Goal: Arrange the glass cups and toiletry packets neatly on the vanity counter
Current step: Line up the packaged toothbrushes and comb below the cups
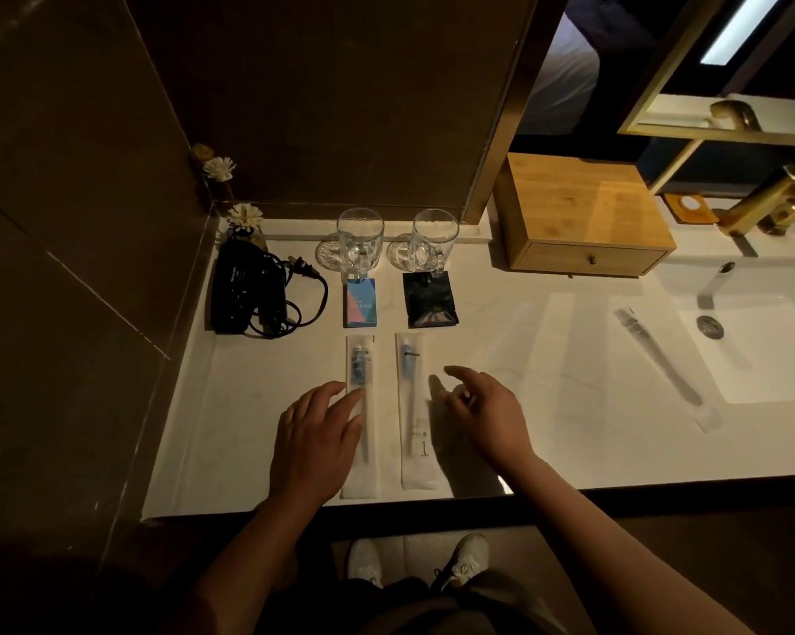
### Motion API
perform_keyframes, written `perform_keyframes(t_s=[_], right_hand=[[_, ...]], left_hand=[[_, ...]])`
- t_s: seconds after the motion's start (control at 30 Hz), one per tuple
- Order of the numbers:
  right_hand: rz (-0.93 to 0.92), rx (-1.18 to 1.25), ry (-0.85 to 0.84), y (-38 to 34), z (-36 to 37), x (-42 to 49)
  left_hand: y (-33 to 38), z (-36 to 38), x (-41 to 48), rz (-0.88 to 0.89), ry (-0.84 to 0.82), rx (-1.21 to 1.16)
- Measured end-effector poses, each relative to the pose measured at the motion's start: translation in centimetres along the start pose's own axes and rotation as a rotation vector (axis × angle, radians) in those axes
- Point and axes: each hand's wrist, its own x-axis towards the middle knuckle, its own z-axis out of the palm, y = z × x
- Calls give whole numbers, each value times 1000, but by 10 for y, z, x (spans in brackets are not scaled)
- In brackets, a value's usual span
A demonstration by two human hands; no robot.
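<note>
Two clear glass mugs, the left one (360, 240) and the right one (433, 242), stand side by side at the back of the white counter (547, 405). In front of them lie a blue-and-pink box (361, 302) and a black sachet (429, 300). Nearer me, two long white toothbrush packets lie parallel, one on the left (361, 456) and one on the right (413, 414). My left hand (315, 440) rests flat with its fingertips on the left packet. My right hand (482, 412) hovers open just right of the right packet, holding nothing. A third long packet (661, 364) lies askew by the sink.
A black hair dryer with coiled cord (253, 293) sits at the back left beside a small flower vase (245, 222). A wooden drawer box (583, 217) stands right of the mugs. The sink basin (762, 350) and brass tap (771, 203) fill the right side.
</note>
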Motion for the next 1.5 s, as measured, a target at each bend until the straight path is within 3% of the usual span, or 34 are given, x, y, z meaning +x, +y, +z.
perform_keyframes(t_s=[0.17, 0.43, 0.77, 0.9, 1.1, 1.33, 1.5], right_hand=[[144, -89, 90, 63, -59, 16], [348, -388, 264, 157, -141, 46], [558, -570, 166, 202, -176, 68], [573, -509, 202, 207, -175, 77], [617, -276, 110, 189, -184, 83], [555, 525, 93, 103, -140, 41], [458, 421, -136, 49, -79, 18]], left_hand=[[-4, -7, 5, -65, 78, -159], [-19, -5, 33, -44, 117, 128], [-14, -2, 33, -26, 141, 229], [-12, -3, 34, -39, 118, 253], [-11, -4, 34, -53, 103, 256], [-10, -7, 34, -62, 94, 237], [-10, -9, 33, -80, 63, 231]])
